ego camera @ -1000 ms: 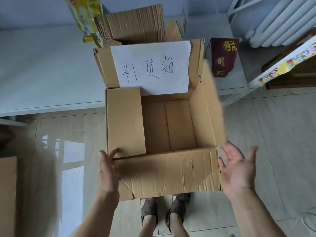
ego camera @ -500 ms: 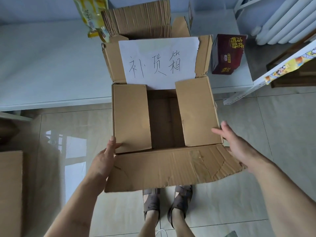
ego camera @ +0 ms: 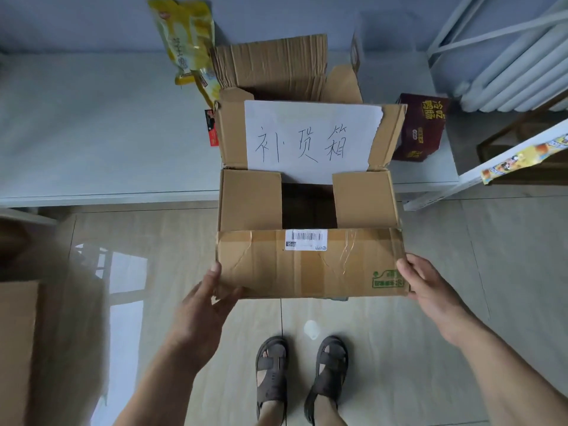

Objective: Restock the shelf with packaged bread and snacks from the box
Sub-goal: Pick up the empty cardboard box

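Two hands hold one brown cardboard box (ego camera: 310, 259) over the tiled floor (ego camera: 461, 348): our left hand (ego camera: 201, 305) and right hand (ego camera: 427, 282) grip its near corners, fingers curled round. Since half a second ago we have folded the near flap shut; two side flaps lie flat, the far flap stands. Long axis runs left-right. One yellow snack bag (ego camera: 184, 41) and one maroon carton (ego camera: 419, 127) sit on the white shelf (ego camera: 92, 133).

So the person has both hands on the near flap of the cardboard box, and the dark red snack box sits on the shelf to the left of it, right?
Not quite. The head view shows the dark red snack box on the right of the cardboard box, not the left; a yellow bag is on the left. The rest holds: the left hand and right hand are on the near flap.
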